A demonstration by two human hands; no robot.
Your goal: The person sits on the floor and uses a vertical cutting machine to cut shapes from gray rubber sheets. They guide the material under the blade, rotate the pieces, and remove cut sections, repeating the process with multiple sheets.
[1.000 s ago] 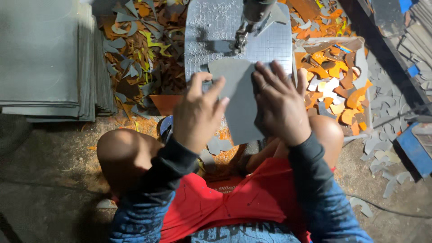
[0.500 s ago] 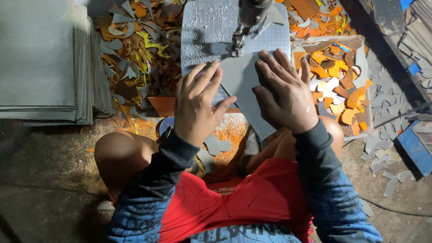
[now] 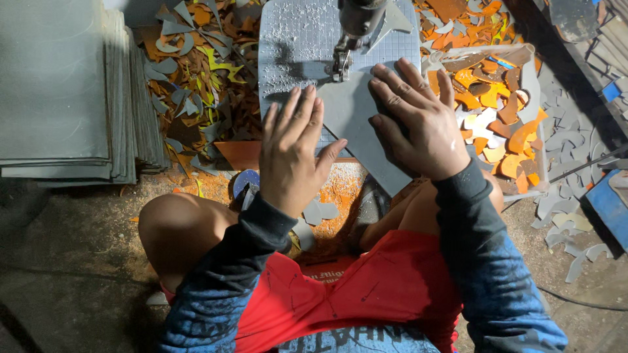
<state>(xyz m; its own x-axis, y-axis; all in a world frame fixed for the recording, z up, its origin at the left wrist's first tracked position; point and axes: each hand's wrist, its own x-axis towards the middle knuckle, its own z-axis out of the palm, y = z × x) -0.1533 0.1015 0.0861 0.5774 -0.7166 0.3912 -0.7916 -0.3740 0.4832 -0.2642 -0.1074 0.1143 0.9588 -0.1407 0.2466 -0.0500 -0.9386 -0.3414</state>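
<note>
Head view looks down on a grey sheet (image 3: 356, 124) — flat, matte, cut to an angular shape with one long slanted edge running toward the knees. It lies on the gridded grey work plate (image 3: 294, 52), dusted with pale filings, its far tip under the dark machine head (image 3: 356, 23). Both hands press on it from above: the left hand (image 3: 292, 153) flat, fingers spread, on its left edge and the plate; the right hand (image 3: 418, 121) also flat and splayed, covering its right part — neither pinches anything. Farther left stands a stack of grey sheets (image 3: 65, 91); farther right, a tray of orange offcuts (image 3: 533, 78).
</note>
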